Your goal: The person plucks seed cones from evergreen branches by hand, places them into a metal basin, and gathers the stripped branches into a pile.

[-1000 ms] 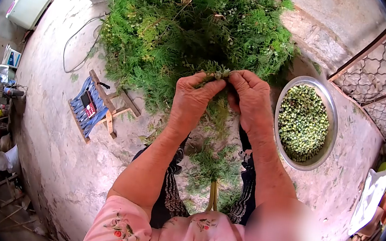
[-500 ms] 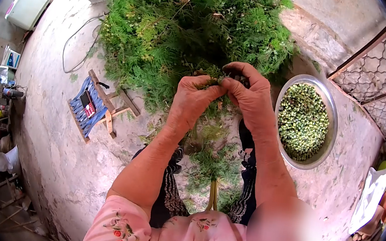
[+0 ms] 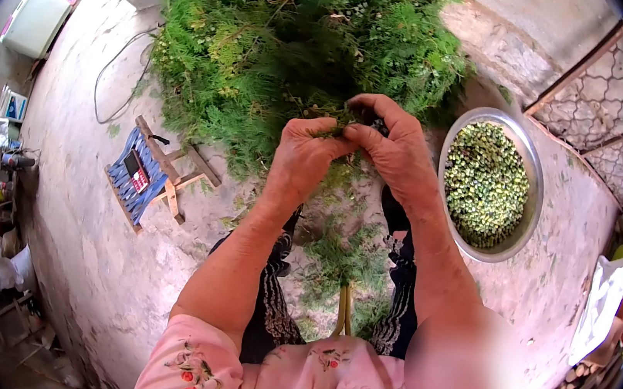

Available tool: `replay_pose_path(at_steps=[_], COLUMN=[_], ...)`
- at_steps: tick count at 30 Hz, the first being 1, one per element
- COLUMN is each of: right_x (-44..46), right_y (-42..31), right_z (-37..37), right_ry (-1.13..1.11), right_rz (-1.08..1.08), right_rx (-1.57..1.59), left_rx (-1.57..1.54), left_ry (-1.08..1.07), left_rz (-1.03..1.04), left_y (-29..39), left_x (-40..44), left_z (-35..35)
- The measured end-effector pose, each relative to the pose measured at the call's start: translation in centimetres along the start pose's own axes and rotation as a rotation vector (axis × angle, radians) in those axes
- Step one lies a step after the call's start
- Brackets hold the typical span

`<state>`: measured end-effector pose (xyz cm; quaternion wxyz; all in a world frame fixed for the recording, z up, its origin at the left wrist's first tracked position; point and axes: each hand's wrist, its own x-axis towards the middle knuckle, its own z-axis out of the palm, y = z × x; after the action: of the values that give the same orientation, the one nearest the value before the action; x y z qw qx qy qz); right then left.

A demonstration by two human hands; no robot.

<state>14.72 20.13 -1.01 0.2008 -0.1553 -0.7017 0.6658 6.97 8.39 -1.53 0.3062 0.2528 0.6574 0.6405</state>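
My left hand (image 3: 304,156) is closed in a pinch on a green conifer sprig (image 3: 328,111), just in front of the big heap of cut branches (image 3: 218,66). Close against it, my right hand (image 3: 393,148) has its thumb and fingers bent together at the sprig. Small greenish seed cones (image 3: 380,126) show in the curl of those fingers. The exact contact at the fingertips is partly hidden. To the right of my right forearm stands a metal basin (image 3: 536,192) holding a mass of the same kind of small green cones (image 3: 485,186).
A folding stool (image 3: 126,186) with a blue woven seat carries a dark phone-like device on the left. Loose green bits (image 3: 350,258) lie between my legs. A wire-mesh panel (image 3: 611,99) leans at the upper right; a cable (image 3: 99,83) curves near the heap.
The whole view has shifted slightly, with the basin and stool appearing a little higher and further left. Both hands stay together at the sprig, with small finger movements.
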Motion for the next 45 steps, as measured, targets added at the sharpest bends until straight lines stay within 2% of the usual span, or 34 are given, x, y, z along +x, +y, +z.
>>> replay_pose_path(at_steps=[5, 7, 10, 11, 13, 15, 17, 19, 21, 22, 23, 25, 27, 28, 29, 31, 32, 33, 35, 36, 40, 42, 45], right_x=[-1.1, -1.4, -2.2, -2.5, -3.1, -3.1, -3.2, -4.2, -5.0, -5.9, -6.1, -7.3, -8.6, -8.8, -9.5, -10.2, -10.6, -11.1, -11.6, -11.5, -9.8, -8.8, -8.8], right_y=[0.5, 0.3, -0.1, -0.5, -0.9, -0.3, -0.4, 0.9, 2.6, 0.5, 1.9, 3.1, 3.1, 1.6, 3.6, 3.2, 3.7, 4.7, 8.4, 9.0, 8.5, 7.2, 5.3], right_z=[0.0, -0.6, -1.3, -1.6, -3.0, -5.9, -9.0, -13.8, -18.3, -18.2, -20.3, -23.5, -25.5, -24.9, -27.4, -28.0, -28.5, -29.1, -31.0, -30.5, -27.9, -23.2, -12.9], right_ry=[0.22, 0.224, 0.254, 0.26, 0.281, 0.317, 0.597, 0.72, 0.885, 0.967, 1.067, 1.046, 1.029, 1.12, 1.063, 1.161, 1.167, 1.166, 1.127, 1.108, 1.157, 1.011, 0.386], right_rz=[-0.091, -0.036, 0.203, 0.202, 0.378, 0.342, 0.331, 0.312, 0.318, 0.285, 0.252, 0.136, 0.042, 0.019, -0.039, -0.007, 0.002, 0.027, 0.095, 0.132, 0.008, 0.242, 0.672], right_rx=[-0.03, 0.026, 0.395, 0.398, 0.677, 0.747, 0.86, 0.905, 0.93, 0.894, 1.018, 1.103, 0.887, 0.852, 0.928, 0.875, 0.879, 0.676, 0.339, 0.2, 0.623, 0.644, 0.38], left_rx=[-0.076, -0.097, -0.106, -0.103, -0.175, -0.169, -0.173, -0.322, -0.334, -0.356, -0.378, -0.389, -0.436, -0.444, -0.441, -0.468, -0.475, -0.466, -0.476, -0.495, -0.566, -0.558, -0.589], left_ry=[0.068, 0.024, 0.021, 0.015, 0.054, 0.103, 0.15, 0.115, 0.13, 0.121, 0.112, 0.173, 0.145, 0.104, 0.104, 0.019, 0.01, 0.018, 0.255, 0.159, 0.078, 0.087, 0.066], left_rz=[-0.149, -0.11, -0.09, -0.091, -0.152, -0.157, -0.16, -0.085, -0.091, -0.109, -0.129, -0.186, -0.2, -0.205, -0.207, -0.198, -0.194, -0.208, -0.241, -0.204, -0.189, -0.183, -0.156], left_y=[2.6, 2.7, 2.5, 2.4, 2.2, 2.1, 1.7, 1.1, 1.5, 1.6, 1.6, 1.9, 1.8, 1.9, 1.9, 2.1, 2.5, 2.8, 3.0, 2.6, 1.8, 2.0, 2.2], left_x=[-0.4, -0.4, -0.4, -0.5, -0.5, -0.5, -0.3, -0.1, -0.3, -0.2, -0.3, -0.6, -0.5, -0.4, -0.3, -0.2, -0.3, -0.4, -0.2, 0.1, 0.3, 0.2, -0.2], left_z=[2.4, 2.8, 4.0, 4.3, 4.9, 5.7, 6.1, 6.0, 6.1, 5.9, 6.0, 6.6, 6.6, 6.5, 6.3, 6.2, 6.3, 6.6, 7.0, 6.3, 5.1, 5.0, 4.6])
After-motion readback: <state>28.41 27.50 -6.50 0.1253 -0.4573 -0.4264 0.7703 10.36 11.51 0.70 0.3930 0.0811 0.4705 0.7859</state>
